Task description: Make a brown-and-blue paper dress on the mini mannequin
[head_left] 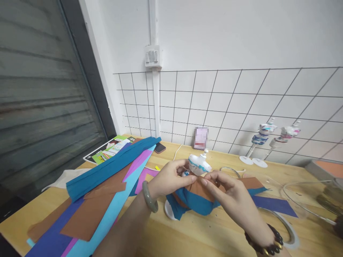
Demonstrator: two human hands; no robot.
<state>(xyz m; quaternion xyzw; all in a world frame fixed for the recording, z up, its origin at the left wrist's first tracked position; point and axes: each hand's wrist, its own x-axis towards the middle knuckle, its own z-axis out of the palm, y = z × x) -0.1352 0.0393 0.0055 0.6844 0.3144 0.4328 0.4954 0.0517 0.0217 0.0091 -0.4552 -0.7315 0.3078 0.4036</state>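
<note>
A small white dress form (pixel 199 162) with blue marks stands in front of me on a round white base (pixel 168 211). Brown crepe paper (pixel 201 191) hangs in gathers around its waist, layered with teal crepe paper (pixel 200 206) that flares out below. My left hand (pixel 173 176), a bangle at its wrist, is closed with the thumb pressing the paper's top edge against the form. From the other side, my right hand (pixel 226 185) pinches the brown paper's upper edge between thumb and fingers. The form's waist is hidden behind the fingers and paper.
Overlapping crepe paper strips (pixel 107 203) cover the table's left side, near magazines (pixel 112 150) and a dark phone (pixel 160 147). Two more dress forms (pixel 265 129) stand at the back right. Tape rings (pixel 291 228), a blue paper piece (pixel 276 205) and a cable lie at right.
</note>
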